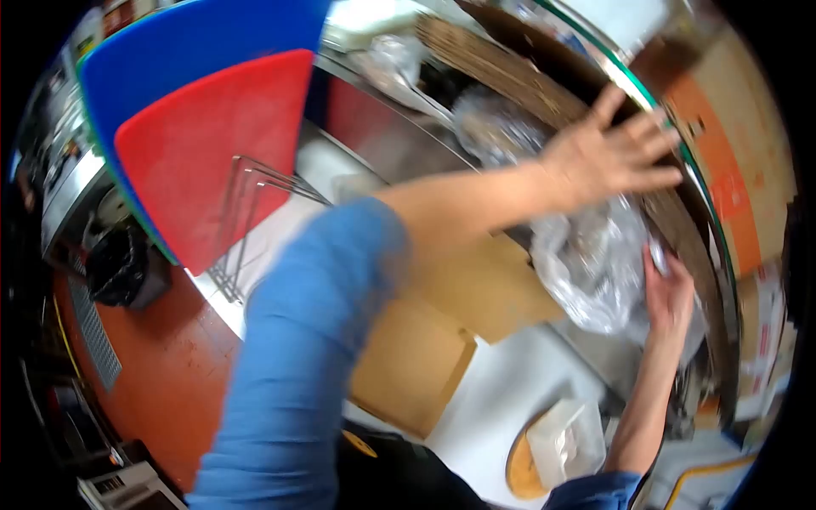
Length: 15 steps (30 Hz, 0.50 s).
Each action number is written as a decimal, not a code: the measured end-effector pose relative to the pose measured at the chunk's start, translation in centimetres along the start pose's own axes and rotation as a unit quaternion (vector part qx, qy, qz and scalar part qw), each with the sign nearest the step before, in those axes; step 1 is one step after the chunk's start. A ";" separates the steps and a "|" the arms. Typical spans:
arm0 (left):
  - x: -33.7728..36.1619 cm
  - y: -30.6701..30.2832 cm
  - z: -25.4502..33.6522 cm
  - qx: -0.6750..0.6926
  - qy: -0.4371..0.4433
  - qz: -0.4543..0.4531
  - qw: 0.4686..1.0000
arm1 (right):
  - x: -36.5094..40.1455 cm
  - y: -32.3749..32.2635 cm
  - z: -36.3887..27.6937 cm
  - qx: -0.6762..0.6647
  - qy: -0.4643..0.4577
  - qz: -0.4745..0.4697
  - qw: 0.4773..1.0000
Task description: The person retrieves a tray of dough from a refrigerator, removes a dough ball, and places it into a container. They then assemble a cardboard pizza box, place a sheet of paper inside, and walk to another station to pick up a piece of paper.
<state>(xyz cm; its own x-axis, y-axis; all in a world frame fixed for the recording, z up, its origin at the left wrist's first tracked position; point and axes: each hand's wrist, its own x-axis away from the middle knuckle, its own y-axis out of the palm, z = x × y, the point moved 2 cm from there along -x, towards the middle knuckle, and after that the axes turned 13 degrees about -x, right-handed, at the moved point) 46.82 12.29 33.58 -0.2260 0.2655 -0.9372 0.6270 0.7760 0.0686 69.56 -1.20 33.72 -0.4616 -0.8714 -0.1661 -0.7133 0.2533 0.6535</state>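
Note:
My left arm reaches across the view, and my left hand (612, 157) is spread open with nothing in it, over the cardboard edge of the shelf. Lower down, my right hand (669, 289) pinches the edge of a clear plastic bag (591, 272). The bag is crumpled; what it holds, if anything, is hard to make out. Beneath my left forearm lies an open cardboard box (412, 361) on a white worktop (501, 399). A white translucent tub (568, 442) stands on a round wooden board (523, 467) near my right forearm.
Blue (204, 51) and red (212, 144) boards stand upright at the left, beside a wire rack (242, 221). A black-lined bin (123, 268) is on the red floor (174, 374). Cardboard boxes (722, 153) stack at the right behind a green-edged glass panel (625, 72).

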 end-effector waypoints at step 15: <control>-0.4 2.0 -2.0 0.002 0.054 0.151 0.987 | 7.7 7.8 12.6 0.809 -0.307 -0.447 0.227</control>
<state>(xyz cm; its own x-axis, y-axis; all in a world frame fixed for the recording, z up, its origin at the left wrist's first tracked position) 46.67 14.86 34.74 -0.1062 0.5435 -0.8327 0.6804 0.6504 0.3377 53.80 -0.65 28.24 0.6177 -0.7808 -0.0941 0.3021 0.3460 -0.8883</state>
